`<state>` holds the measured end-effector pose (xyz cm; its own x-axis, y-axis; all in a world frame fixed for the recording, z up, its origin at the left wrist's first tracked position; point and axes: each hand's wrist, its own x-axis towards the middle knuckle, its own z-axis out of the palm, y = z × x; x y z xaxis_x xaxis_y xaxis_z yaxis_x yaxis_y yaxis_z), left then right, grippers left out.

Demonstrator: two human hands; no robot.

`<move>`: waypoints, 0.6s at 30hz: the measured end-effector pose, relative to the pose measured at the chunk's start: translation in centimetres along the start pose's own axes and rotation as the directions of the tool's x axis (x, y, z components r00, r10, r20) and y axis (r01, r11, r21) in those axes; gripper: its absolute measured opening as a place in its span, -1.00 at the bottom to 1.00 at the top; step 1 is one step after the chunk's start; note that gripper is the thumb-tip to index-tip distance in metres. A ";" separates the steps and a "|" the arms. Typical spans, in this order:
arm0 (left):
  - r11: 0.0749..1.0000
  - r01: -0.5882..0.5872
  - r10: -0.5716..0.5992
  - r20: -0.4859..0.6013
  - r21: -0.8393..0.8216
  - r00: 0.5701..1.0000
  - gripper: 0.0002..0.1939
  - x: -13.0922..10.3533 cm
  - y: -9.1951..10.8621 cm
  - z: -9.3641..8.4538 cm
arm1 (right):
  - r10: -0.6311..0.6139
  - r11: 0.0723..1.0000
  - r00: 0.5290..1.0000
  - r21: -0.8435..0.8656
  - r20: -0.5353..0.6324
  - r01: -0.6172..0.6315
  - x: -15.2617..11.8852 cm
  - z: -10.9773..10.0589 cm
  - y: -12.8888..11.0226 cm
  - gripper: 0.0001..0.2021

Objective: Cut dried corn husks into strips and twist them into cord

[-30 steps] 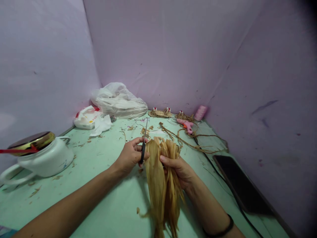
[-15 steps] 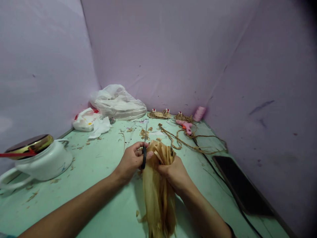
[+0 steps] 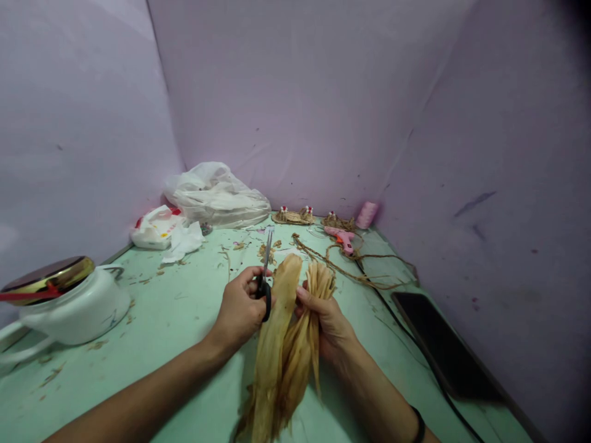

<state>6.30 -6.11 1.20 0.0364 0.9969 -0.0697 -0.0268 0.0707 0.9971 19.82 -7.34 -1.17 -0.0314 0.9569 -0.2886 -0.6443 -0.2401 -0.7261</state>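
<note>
Newly parted at top, broad tan strip (image 3: 272, 338), right hand (image 3: 331, 321) pinching pleated husks (image 3: 322, 278), left hand (image 3: 239, 307) around scissors (image 3: 264, 288).

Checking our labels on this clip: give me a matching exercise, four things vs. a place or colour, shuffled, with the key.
Things
1. scissors
2. dried strips
3. glue gun
4. handled pot

Places and colours
A. white, on the left side of the table
B. bunched in the right hand
C. pink, lying toward the back right
D. held in the left hand

Pairs: 1-D, 2-B, 3-C, 4-A
</note>
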 end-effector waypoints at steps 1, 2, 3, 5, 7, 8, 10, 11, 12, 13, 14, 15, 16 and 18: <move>1.000 0.001 -0.001 0.032 0.000 0.999 -0.56 -0.2 0.0 0.1 | 0.049 0.998 0.998 0.029 0.027 -0.050 0.0 0.1 0.1 -0.72; 1.000 0.002 -0.002 0.070 0.000 0.998 -0.57 -0.3 0.0 0.2 | 0.087 0.995 0.994 0.047 0.058 -0.090 -0.1 0.2 0.2 -0.71; 1.000 0.005 -0.005 0.105 0.002 0.994 -0.58 -0.5 0.0 0.3 | 0.116 0.991 0.990 0.060 0.086 -0.121 -0.1 0.2 0.3 -0.69; 1.000 0.014 -0.015 0.148 0.007 0.989 -0.59 -0.7 -0.3 0.5 | 0.146 0.984 0.982 0.081 0.122 -0.156 0.0 0.2 0.5 -0.65; 0.999 0.035 -0.036 0.150 0.011 0.988 -0.60 -0.7 -0.7 0.5 | 0.151 0.981 0.981 0.104 0.120 -0.164 0.2 0.0 0.6 -0.65; 0.999 0.044 -0.046 0.142 0.014 0.989 -0.60 -0.7 -0.8 0.5 | 0.144 0.981 0.984 0.115 0.107 -0.156 0.4 -0.1 0.6 -0.66; 0.998 0.052 -0.055 0.117 0.028 0.992 -0.60 -0.6 -1.2 0.6 | 0.120 0.982 0.991 0.140 0.062 -0.127 0.5 -0.3 0.4 -0.69; 0.998 0.051 -0.055 0.109 0.037 0.992 -0.61 -0.6 -1.3 0.6 | 0.110 0.981 0.993 0.154 0.035 -0.115 0.6 -0.3 0.3 -0.69; 0.998 0.046 -0.051 0.107 0.047 0.993 -0.62 -0.6 -1.4 0.7 | 0.108 0.980 0.994 0.169 0.012 -0.108 0.6 -0.2 0.2 -0.70; 0.998 0.039 -0.044 0.109 0.053 0.993 -0.63 -0.6 -1.6 0.8 | 0.114 0.976 0.993 0.185 -0.007 -0.111 0.6 -0.2 0.0 -0.70; 0.998 0.033 -0.040 0.115 0.059 0.993 -0.65 -0.7 -1.6 0.9 | 0.122 0.973 0.992 0.201 -0.023 -0.115 0.6 -0.1 -0.1 -0.70; 0.998 0.028 -0.035 0.122 0.065 0.992 -0.66 -0.8 -1.7 0.9 | 0.128 0.970 0.991 0.215 -0.037 -0.117 0.5 -0.1 -0.3 -0.70; 0.997 0.021 -0.030 0.127 0.071 0.991 -0.68 -0.9 -1.8 1.0 | 0.127 0.968 0.991 0.225 -0.051 -0.113 0.5 0.0 -0.4 -0.72; 0.996 0.004 -0.016 0.133 0.085 0.991 -0.71 -1.0 -2.0 1.2 | 0.114 0.967 0.990 0.235 -0.079 -0.093 0.4 0.0 -0.6 -0.74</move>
<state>7.47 -7.28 -0.71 0.1694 0.9822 -0.0810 0.0587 0.0720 0.9957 20.22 -6.78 -0.87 -0.0442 0.9073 -0.4181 -0.8002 -0.2827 -0.5289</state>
